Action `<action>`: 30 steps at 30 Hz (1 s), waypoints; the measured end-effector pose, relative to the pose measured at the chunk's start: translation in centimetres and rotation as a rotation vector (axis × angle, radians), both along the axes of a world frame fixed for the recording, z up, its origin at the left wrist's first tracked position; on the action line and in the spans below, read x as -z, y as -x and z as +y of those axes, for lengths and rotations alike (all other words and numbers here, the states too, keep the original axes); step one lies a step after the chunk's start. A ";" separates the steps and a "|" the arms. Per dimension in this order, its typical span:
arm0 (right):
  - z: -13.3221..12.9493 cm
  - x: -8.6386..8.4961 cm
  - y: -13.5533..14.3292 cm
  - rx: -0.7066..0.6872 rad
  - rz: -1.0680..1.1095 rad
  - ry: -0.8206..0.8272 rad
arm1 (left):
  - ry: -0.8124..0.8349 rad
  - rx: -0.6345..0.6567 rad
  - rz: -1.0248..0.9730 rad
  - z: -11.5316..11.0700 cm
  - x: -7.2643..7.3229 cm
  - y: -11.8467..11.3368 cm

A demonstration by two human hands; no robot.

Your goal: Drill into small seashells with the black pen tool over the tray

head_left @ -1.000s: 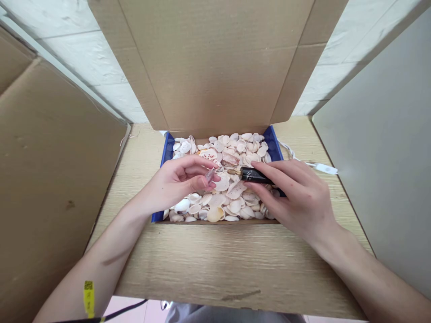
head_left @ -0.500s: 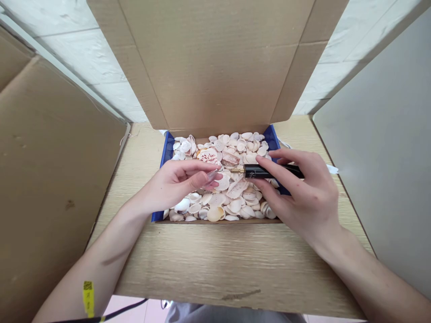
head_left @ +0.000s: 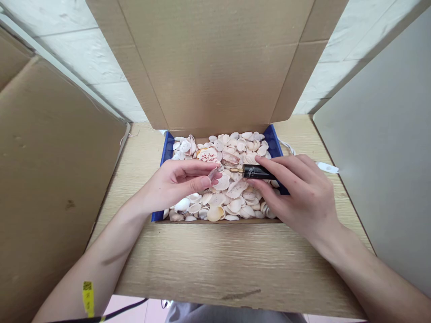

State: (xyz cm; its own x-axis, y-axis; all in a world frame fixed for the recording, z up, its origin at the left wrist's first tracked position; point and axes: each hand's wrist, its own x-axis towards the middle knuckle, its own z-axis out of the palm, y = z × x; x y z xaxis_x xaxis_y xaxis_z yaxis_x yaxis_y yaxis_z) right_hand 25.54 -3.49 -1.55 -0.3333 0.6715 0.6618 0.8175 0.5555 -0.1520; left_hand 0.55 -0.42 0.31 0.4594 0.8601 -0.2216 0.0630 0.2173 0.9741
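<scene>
Between box edges (head_left: pixel 276 142), left hand (head_left: pixel 182 180) pinches a shell (head_left: pixel 213 173), right hand (head_left: pixel 301 190) holds a drill (head_left: pixel 256 172); pushing hard could crack the shell

Work surface is a pale wood-grain table (head_left: pixel 202 264), with a dark, elongated mark (head_left: pixel 240 294) close to its near edge. Far side: white wall (head_left: pixel 81 56) of large, rough-faced blocks with visible joint lines, seen at far left and far right. Left side is bounded by a standing brown cardboard panel (head_left: pixel 50 152), creased near the top and bearing a small brown spot (head_left: pixel 69 205). Right side is bounded by a smooth grey panel (head_left: pixel 380 143). Pale pinkish tiled floor (head_left: pixel 138 316) shows below the table's near edge. Lighting is soft and diffuse.
</scene>
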 end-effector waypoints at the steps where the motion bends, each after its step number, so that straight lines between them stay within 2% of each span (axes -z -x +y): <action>1: 0.0 -0.1 0.0 -0.009 -0.003 -0.014 | 0.004 0.004 0.003 0.0 0.0 0.0; 10: -0.2 -0.5 0.0 -0.001 -0.002 -0.050 | 0.035 0.017 -0.008 0.0 -0.1 0.1; 21: -0.1 -0.3 0.1 -0.008 0.020 0.025 | 0.028 0.007 -0.016 0.1 -0.2 0.0; 30: -0.2 0.1 0.0 0.024 -0.055 0.106 | 0.029 -0.033 -0.008 -0.1 -0.5 -0.2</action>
